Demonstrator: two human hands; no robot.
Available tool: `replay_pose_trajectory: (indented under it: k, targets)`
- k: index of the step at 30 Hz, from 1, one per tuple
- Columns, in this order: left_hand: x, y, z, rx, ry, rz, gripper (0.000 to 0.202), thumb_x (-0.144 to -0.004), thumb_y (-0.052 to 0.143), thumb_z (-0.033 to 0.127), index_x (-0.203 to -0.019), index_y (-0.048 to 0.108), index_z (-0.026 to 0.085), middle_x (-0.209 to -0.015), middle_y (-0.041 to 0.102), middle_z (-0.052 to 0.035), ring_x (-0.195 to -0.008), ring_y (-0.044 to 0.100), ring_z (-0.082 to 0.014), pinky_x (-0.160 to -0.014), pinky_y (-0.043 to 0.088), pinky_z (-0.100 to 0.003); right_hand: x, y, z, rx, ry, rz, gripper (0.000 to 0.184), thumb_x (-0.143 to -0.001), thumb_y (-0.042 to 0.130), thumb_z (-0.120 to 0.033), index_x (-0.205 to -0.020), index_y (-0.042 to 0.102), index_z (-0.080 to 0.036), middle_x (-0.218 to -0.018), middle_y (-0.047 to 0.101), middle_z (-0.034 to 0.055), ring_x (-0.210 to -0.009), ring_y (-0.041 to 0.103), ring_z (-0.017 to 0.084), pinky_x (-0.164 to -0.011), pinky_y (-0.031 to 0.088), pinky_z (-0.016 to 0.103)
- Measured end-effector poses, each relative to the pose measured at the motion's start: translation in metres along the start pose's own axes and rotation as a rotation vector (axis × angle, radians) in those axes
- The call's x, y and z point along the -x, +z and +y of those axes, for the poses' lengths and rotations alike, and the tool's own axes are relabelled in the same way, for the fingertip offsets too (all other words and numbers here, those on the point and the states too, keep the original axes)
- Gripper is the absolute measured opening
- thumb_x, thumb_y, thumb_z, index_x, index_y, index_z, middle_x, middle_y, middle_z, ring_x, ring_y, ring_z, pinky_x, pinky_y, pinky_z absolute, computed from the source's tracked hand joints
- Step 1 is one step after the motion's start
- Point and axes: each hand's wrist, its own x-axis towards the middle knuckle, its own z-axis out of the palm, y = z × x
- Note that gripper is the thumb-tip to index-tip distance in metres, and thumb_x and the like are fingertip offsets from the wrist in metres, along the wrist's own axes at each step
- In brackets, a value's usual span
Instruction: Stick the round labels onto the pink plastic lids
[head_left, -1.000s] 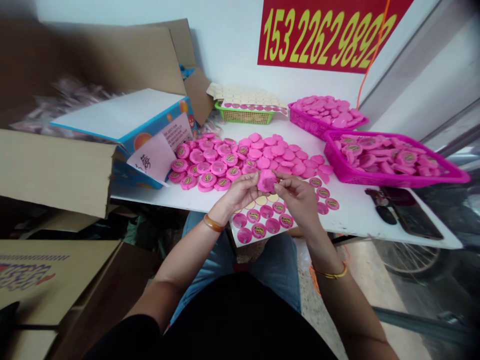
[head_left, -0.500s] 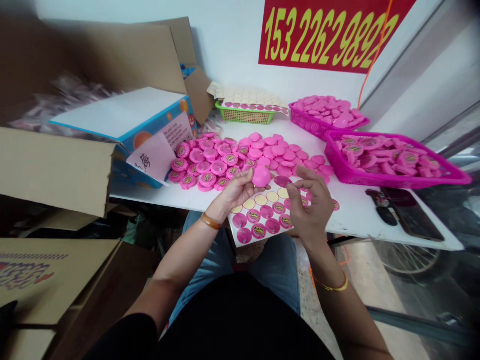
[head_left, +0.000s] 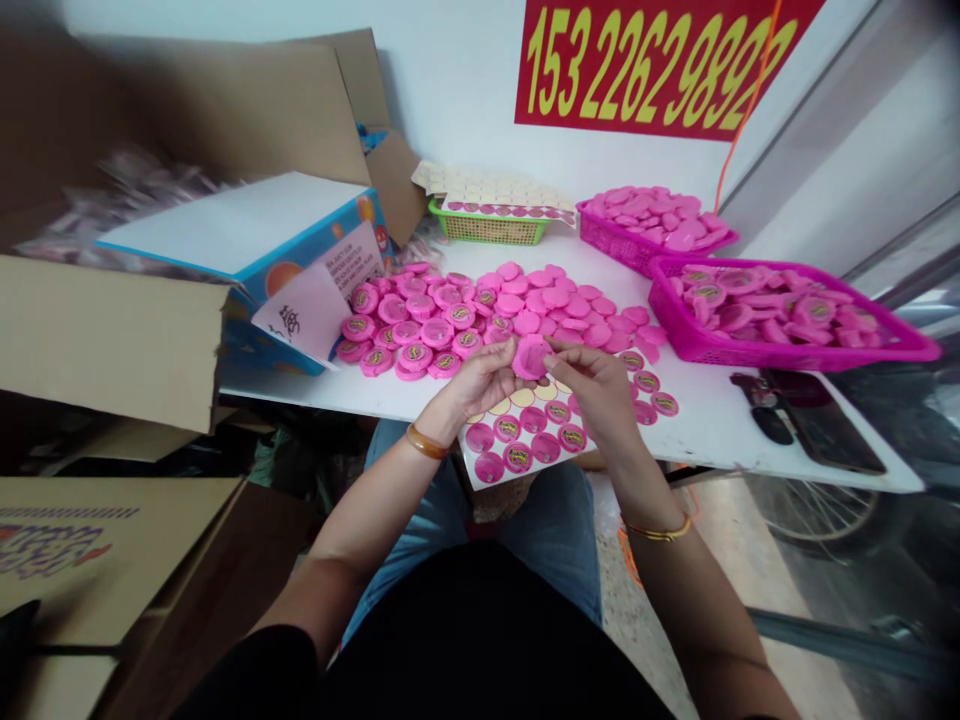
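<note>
My left hand (head_left: 484, 382) grips a round pink case (head_left: 531, 357) at its left edge, just above the table's front edge. My right hand (head_left: 596, 388) meets the case from the right, its fingertips pinched on the case's face. Under both hands lies a white sticker sheet (head_left: 525, 432) with rows of round pink labels and several bare spots. Behind it spreads a pile of pink cases (head_left: 480, 315), labelled ones at the left, plain ones at the right.
Two magenta baskets (head_left: 787, 350) (head_left: 645, 250) of pink cases stand right and back right. A green basket (head_left: 487, 230) carries sticker sheets. A blue box (head_left: 247, 250) and open cardboard cartons (head_left: 112, 340) stand left. A dark phone (head_left: 821, 435) lies by the table's right edge.
My right hand, which was down on the sticker sheet half a second ago, has come back up to the pink case. The left hand kept holding the case.
</note>
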Motion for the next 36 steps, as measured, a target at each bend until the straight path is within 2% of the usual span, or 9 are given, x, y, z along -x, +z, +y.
replay_pose_trajectory:
  k: [6, 13, 25, 28, 32, 36]
  targets:
    - [0.0, 0.001, -0.001, -0.007, 0.024, -0.016, 0.012, -0.087, 0.058, 0.02, -0.082, 0.064, 0.01, -0.078, 0.07, -0.0086, -0.079, 0.07, -0.0182, -0.082, 0.055, -0.032, -0.001, 0.002, 0.0, -0.005, -0.023, 0.004, 0.011, -0.071, 0.074, -0.03, -0.063, 0.068, -0.023, -0.087, 0.075, 0.0025, -0.107, 0.066, 0.024, -0.088, 0.053, 0.036]
    - [0.0, -0.002, -0.003, -0.027, 0.03, -0.045, 0.014, -0.085, 0.061, 0.022, -0.083, 0.065, 0.009, -0.083, 0.07, -0.0108, -0.083, 0.07, -0.02, -0.084, 0.054, -0.033, 0.0, 0.004, -0.002, 0.043, -0.032, 0.029, 0.014, -0.071, 0.071, -0.028, -0.058, 0.066, -0.024, -0.069, 0.072, 0.0007, -0.106, 0.067, 0.024, -0.086, 0.053, 0.036]
    - [0.0, 0.0, -0.002, -0.027, 0.048, -0.023, 0.009, -0.082, 0.063, 0.018, -0.079, 0.063, 0.01, -0.076, 0.069, -0.0077, -0.071, 0.068, -0.0168, -0.081, 0.054, -0.033, -0.001, 0.005, -0.001, 0.087, -0.048, 0.048, 0.013, -0.07, 0.07, -0.027, -0.058, 0.068, -0.022, -0.073, 0.072, 0.0024, -0.1, 0.068, 0.024, -0.08, 0.053, 0.034]
    - [0.001, -0.001, -0.003, -0.013, 0.044, 0.009, 0.008, -0.082, 0.062, 0.015, -0.076, 0.063, 0.01, -0.073, 0.067, -0.006, -0.068, 0.067, -0.0149, -0.08, 0.054, -0.032, 0.0, 0.004, -0.002, 0.186, -0.079, 0.078, 0.013, -0.071, 0.07, -0.027, -0.059, 0.068, -0.022, -0.079, 0.073, 0.0033, -0.097, 0.069, 0.023, -0.081, 0.053, 0.035]
    - [0.001, -0.004, -0.004, -0.03, 0.042, -0.008, 0.007, -0.081, 0.063, 0.016, -0.078, 0.064, 0.01, -0.075, 0.068, -0.007, -0.07, 0.067, -0.0163, -0.078, 0.054, -0.033, 0.002, 0.005, -0.006, 0.319, -0.128, 0.107, 0.009, -0.07, 0.071, -0.027, -0.063, 0.07, -0.022, -0.095, 0.074, 0.0057, -0.095, 0.068, 0.023, -0.085, 0.052, 0.037]
    - [0.001, -0.006, -0.004, -0.023, 0.043, -0.016, 0.007, -0.081, 0.063, 0.016, -0.076, 0.064, 0.011, -0.073, 0.067, -0.0059, -0.071, 0.067, -0.0158, -0.08, 0.054, -0.032, 0.005, 0.006, -0.01, 0.388, -0.204, 0.122, 0.007, -0.072, 0.069, -0.025, -0.065, 0.071, -0.023, -0.098, 0.074, 0.005, -0.098, 0.067, 0.022, -0.094, 0.049, 0.039]
